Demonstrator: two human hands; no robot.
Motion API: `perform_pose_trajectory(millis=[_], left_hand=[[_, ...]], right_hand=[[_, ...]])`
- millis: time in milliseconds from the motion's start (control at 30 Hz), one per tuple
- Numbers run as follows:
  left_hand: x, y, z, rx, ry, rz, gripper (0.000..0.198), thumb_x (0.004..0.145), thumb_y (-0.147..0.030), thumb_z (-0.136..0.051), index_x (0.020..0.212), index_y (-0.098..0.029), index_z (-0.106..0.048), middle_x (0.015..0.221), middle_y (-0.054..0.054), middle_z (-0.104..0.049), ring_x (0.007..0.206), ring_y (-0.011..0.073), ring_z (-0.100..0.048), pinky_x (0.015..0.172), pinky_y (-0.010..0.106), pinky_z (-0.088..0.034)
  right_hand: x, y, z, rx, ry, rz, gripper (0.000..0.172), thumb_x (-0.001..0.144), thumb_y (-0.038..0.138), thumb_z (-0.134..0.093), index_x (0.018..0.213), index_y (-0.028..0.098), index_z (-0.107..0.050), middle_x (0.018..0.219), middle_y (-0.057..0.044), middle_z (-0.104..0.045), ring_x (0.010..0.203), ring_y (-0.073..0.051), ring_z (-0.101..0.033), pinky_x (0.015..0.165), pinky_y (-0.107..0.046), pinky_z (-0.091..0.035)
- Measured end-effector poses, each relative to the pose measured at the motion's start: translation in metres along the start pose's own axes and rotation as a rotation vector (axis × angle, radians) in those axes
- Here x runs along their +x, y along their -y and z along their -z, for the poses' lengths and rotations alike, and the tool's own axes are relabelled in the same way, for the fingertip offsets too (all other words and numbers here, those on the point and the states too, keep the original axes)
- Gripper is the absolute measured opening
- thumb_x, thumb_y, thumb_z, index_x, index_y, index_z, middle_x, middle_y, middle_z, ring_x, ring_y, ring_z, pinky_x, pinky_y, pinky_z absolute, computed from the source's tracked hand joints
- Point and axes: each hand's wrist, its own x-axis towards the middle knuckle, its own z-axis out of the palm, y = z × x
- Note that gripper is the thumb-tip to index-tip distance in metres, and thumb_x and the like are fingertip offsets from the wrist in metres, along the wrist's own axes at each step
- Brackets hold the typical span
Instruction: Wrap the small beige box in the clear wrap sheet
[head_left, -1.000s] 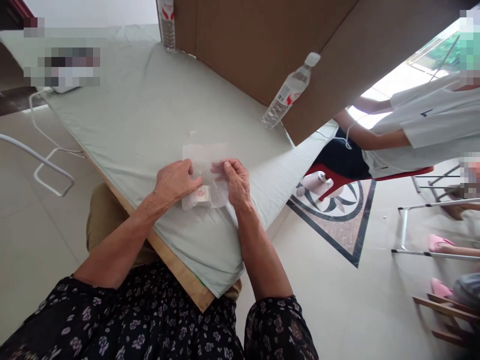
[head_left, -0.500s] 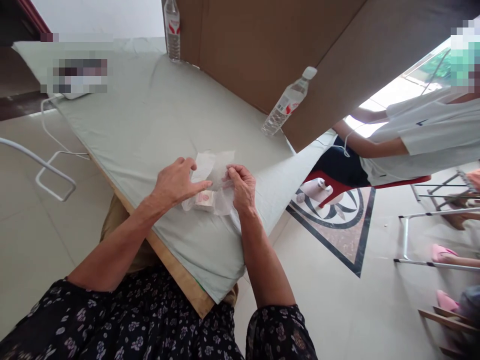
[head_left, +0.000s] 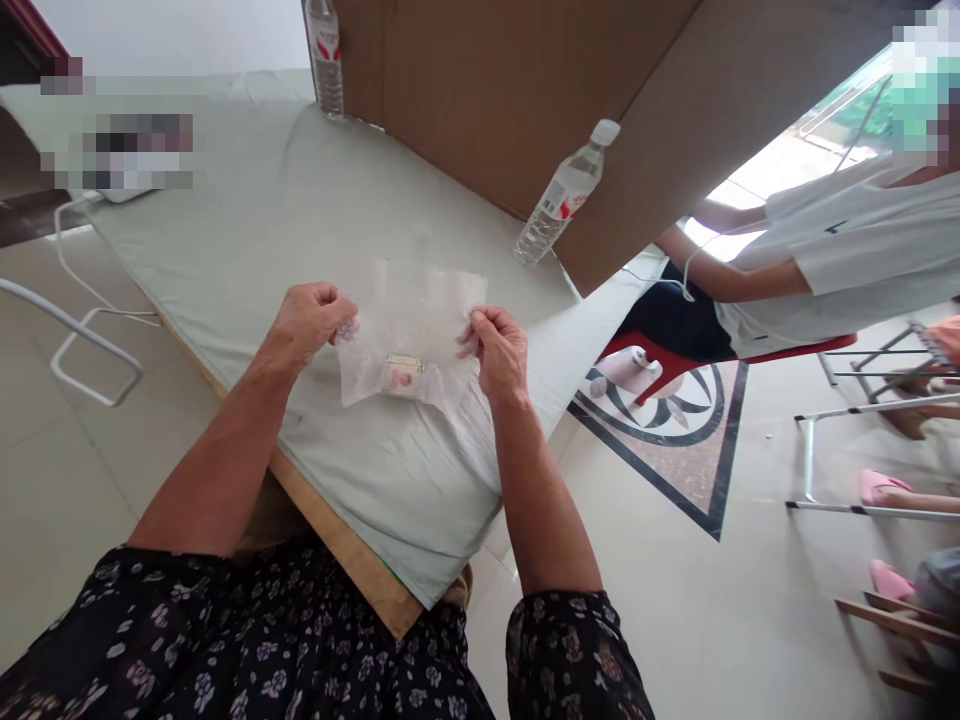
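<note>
A thin, see-through whitish wrapping sheet [head_left: 431, 312] is spread out between my two hands over the cloth. My left hand [head_left: 309, 322] pinches its left edge between thumb and fingers. At the right edge, my right hand [head_left: 499, 352] grips the sheet with thumb and forefinger, the other fingers showing through from behind. A small cream-coloured block with reddish print [head_left: 403, 377] sits at the sheet's lower middle; what it is made of I cannot tell. Neither hand touches this block.
Pale green cloth [head_left: 247, 210] covers the table, whose wooden edge [head_left: 352, 560] shows nearest me. A brown cardboard panel [head_left: 480, 110] stands behind, with water bottles [head_left: 559, 200] beside it. To the right a person in a white shirt [head_left: 847, 240] sits on a red chair [head_left: 667, 360].
My left hand, open over the sheet before, has moved left and now pinches its edge. The crumpled sheet is spread wider, and the small block shows more fully.
</note>
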Motion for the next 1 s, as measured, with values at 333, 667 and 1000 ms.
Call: perform_pose_trajectory(millis=[333, 667, 1000], left_hand=[[-0.019, 0.003, -0.002, 0.336, -0.146, -0.339, 0.025, 0.085, -0.035, -0.059, 0.104, -0.021, -0.067, 0.085, 0.002, -0.069, 0.077, 0.0178, -0.062, 0.079, 0.033, -0.052], [-0.051, -0.006, 0.010, 0.405, 0.273, -0.349, 0.063, 0.101, -0.059, -0.037, 0.141, -0.017, -0.060, 0.076, 0.003, -0.074, 0.074, 0.0220, -0.068, 0.075, 0.033, -0.052], [-0.058, 0.025, 0.001, 0.682, 0.323, -0.650, 0.066, 0.086, -0.041, -0.065, 0.146, -0.015, -0.055, 0.141, 0.018, -0.065, 0.132, 0.0347, -0.061, 0.109, 0.047, -0.050]], right_hand=[[-0.018, 0.010, 0.009, -0.459, 0.053, 0.124, 0.042, 0.089, 0.057, -0.065, 0.113, 0.023, -0.069, 0.110, -0.008, -0.075, 0.098, -0.021, -0.069, 0.087, -0.038, -0.058], [-0.066, 0.033, 0.008, -0.595, 0.469, 0.146, 0.051, 0.102, 0.059, -0.054, 0.134, 0.022, -0.066, 0.099, -0.006, -0.079, 0.095, -0.021, -0.071, 0.086, -0.036, -0.055], [-0.084, 0.027, 0.000, -0.836, 0.407, 0.314, 0.028, 0.098, 0.030, -0.065, 0.124, 0.022, -0.072, 0.119, -0.010, -0.078, 0.113, -0.025, -0.070, 0.103, -0.044, -0.054]])
